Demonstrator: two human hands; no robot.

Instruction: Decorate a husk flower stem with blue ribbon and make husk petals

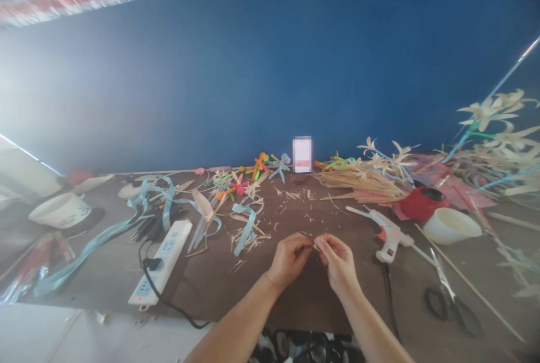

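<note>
My left hand (291,259) and my right hand (336,260) meet over the front middle of the brown table. Both are closed, with thumbs and fingertips pinched together and nearly touching. A small pale bit shows between the fingertips, too small to name. To the right of my right hand lies a white glue gun (394,236) with an orange trigger. Beyond my hands, pale straw-like scraps (291,194) are scattered over the brown table (270,216).
At left lie a white power strip (164,264) with a black plug, light blue ribbon (90,253) and a white bowl (61,210). At right are scissors (447,290), a cream cup (451,226), a red container (422,204) and pale artificial flowers (487,112). A blue panel (253,70) stands behind.
</note>
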